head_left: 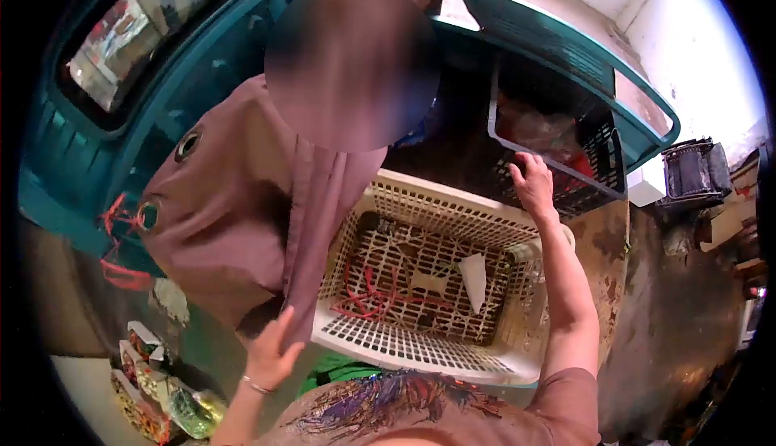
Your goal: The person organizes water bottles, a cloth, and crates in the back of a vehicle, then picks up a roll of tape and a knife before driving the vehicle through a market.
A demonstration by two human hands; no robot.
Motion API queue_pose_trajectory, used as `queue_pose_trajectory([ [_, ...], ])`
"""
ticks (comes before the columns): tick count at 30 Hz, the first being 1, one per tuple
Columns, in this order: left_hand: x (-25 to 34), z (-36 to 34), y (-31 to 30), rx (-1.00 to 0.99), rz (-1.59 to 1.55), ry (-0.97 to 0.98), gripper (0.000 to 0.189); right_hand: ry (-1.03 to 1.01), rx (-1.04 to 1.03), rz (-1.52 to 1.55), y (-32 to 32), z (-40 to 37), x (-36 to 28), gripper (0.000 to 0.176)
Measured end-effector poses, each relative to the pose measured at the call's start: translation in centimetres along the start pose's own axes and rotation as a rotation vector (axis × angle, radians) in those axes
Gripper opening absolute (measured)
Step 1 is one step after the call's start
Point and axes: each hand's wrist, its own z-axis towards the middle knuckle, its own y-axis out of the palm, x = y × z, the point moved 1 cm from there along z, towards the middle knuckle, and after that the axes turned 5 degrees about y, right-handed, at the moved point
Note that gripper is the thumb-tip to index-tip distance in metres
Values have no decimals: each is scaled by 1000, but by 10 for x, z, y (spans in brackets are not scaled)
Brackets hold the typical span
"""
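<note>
A cream plastic basket (537,317) stands in front of me, with red string (380,292), a white scrap (474,280) and small bits on its slatted bottom. My left hand (273,355) is at the lower edge of a brown tarp (234,195) with metal eyelets; its thumb and fingers are apart. The tarp drapes over the basket's left end. My right hand (533,186) hovers by the basket's far right corner, beside a black crate (614,175). Its fingers are loosely bent and apart, with nothing between them.
A teal metal vehicle bed (558,46) with side rails surrounds the back. Plastic-wrapped stuff (537,126) lies in the black crate. Red string (125,272) hangs from a tarp eyelet. Bagged goods (153,381) sit at the lower left, and a dark stacked item (695,171) stands at the right wall.
</note>
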Motion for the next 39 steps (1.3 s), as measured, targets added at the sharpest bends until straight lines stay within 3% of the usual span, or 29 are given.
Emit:
queue_pose_trajectory([
  [2,-8,3,29,-10,-59,-70,55,-34,60,-28,-4,23,-16,40],
  [3,-15,7,46,146,-50,65,52,4,29,-43,2,35,-16,44],
  [8,-22,18,75,206,343,101,38,258,-182,163,45,90,-12,62],
  [12,-17,37,70,178,465,181,36,300,-312,161,71,113,-28,59],
  [14,-20,44,73,159,418,228,35,340,-188,-106,72,110,-43,52],
  [16,-36,40,80,93,255,197,34,314,-175,-104,78,112,-47,48],
  [21,-34,45,80,28,274,178,34,203,-182,-63,95,94,-75,44],
  [26,-36,45,80,10,291,178,33,49,-271,46,103,65,-118,50],
  [31,-35,52,73,-40,312,163,28,81,-343,13,100,68,-127,55],
  [34,-28,99,46,-412,40,83,25,77,-354,44,98,69,-122,60],
  [36,-24,151,29,-322,51,290,13,15,-406,66,96,71,-117,65],
  [39,32,257,5,-166,-64,466,11,27,-353,110,99,68,-115,59],
])
